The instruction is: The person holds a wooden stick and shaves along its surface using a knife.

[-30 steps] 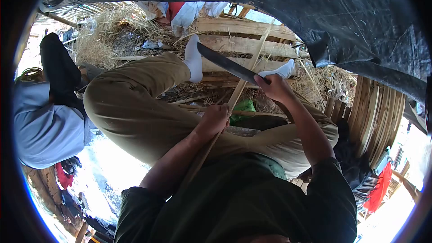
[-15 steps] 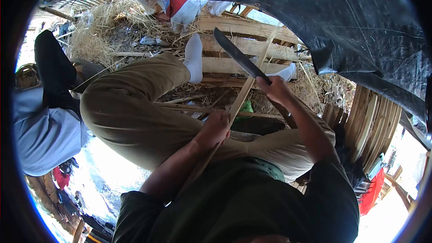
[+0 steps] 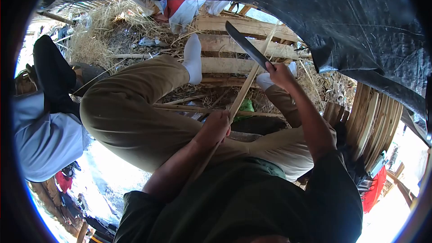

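Note:
A long, thin wooden strip slants from my lap up toward the planks. My left hand is wrapped round it near its middle, beside my thigh. In my right hand is the handle of a long knife, its dark blade pointing up and to the left. The blade lies over or against the upper part of the strip; whether they touch I cannot tell. My fingers hide part of the handle.
Wooden planks and dry straw lie beyond my socked feet. A stack of wooden strips stands at the right. Black plastic sheeting hangs overhead. Another person's legs are at the left.
My right hand and the knife have moved up and to the right along the strip. My left hand keeps its hold on the strip, almost in place.

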Demonstrator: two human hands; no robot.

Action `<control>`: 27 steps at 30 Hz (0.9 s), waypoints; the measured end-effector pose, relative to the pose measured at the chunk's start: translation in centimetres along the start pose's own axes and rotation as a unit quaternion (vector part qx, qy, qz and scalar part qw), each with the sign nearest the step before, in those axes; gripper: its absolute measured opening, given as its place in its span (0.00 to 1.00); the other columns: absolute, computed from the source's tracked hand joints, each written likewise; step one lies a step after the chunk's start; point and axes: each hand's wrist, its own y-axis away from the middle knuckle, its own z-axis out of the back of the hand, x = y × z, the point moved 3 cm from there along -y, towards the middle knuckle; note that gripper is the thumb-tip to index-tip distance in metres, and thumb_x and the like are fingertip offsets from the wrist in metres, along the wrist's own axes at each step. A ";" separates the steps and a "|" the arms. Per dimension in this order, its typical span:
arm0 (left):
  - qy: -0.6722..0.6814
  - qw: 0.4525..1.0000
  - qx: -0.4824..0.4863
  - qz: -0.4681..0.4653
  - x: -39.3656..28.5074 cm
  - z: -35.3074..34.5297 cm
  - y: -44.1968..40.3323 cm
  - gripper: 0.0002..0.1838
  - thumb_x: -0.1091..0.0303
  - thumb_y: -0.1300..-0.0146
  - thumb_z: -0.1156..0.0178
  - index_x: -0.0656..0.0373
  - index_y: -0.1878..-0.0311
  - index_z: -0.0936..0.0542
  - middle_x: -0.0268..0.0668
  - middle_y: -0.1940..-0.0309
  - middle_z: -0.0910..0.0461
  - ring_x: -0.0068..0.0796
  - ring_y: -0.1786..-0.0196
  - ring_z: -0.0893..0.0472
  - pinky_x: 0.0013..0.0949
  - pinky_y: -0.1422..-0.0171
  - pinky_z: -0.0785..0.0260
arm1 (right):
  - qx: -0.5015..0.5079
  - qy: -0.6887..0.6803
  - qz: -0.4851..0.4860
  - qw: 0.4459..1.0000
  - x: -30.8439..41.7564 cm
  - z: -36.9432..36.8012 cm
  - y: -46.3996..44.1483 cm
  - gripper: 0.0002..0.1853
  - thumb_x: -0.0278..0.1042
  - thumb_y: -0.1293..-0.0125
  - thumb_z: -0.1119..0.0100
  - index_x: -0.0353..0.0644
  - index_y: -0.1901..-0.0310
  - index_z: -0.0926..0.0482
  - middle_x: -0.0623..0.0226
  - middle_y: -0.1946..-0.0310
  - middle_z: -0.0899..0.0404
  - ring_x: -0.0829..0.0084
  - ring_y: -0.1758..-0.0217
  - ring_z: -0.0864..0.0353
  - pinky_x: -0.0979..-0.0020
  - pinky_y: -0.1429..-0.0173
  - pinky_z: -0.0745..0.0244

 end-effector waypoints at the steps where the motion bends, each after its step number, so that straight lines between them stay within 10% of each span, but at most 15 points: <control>1: -0.008 1.000 -0.003 0.000 -0.2 0.0 0.1 0.27 0.57 0.23 0.65 0.62 0.75 0.29 0.36 0.88 0.31 0.27 0.90 0.32 0.34 0.83 0.37 | -0.002 -0.013 -0.018 1.000 0.9 0.0 1.0 0.33 0.61 0.27 0.55 0.33 0.66 0.17 0.59 0.82 0.23 0.66 0.76 0.20 0.58 0.67 0.28; 5: -0.026 1.000 -0.002 0.003 -0.9 -0.3 0.5 0.27 0.57 0.24 0.65 0.62 0.77 0.29 0.36 0.88 0.31 0.27 0.90 0.32 0.34 0.82 0.37 | 0.064 -0.009 0.127 0.990 2.1 -4.3 6.7 0.32 0.58 0.27 0.53 0.31 0.69 0.20 0.60 0.86 0.29 0.66 0.80 0.27 0.56 0.68 0.31; 13: -0.009 1.000 0.001 0.000 -0.1 0.0 0.0 0.27 0.57 0.24 0.65 0.62 0.78 0.29 0.35 0.88 0.31 0.27 0.89 0.31 0.34 0.80 0.35 | -0.028 -0.008 -0.022 0.999 1.4 -2.1 5.3 0.30 0.61 0.31 0.47 0.35 0.65 0.17 0.49 0.77 0.20 0.52 0.68 0.15 0.55 0.60 0.25; 27: 0.005 1.000 0.003 -0.004 1.0 0.0 -0.2 0.26 0.55 0.24 0.64 0.62 0.75 0.28 0.34 0.87 0.31 0.26 0.89 0.32 0.33 0.80 0.35 | -0.035 0.018 0.115 0.993 3.3 -4.7 10.0 0.28 0.59 0.31 0.46 0.35 0.62 0.18 0.46 0.76 0.20 0.45 0.67 0.16 0.52 0.62 0.25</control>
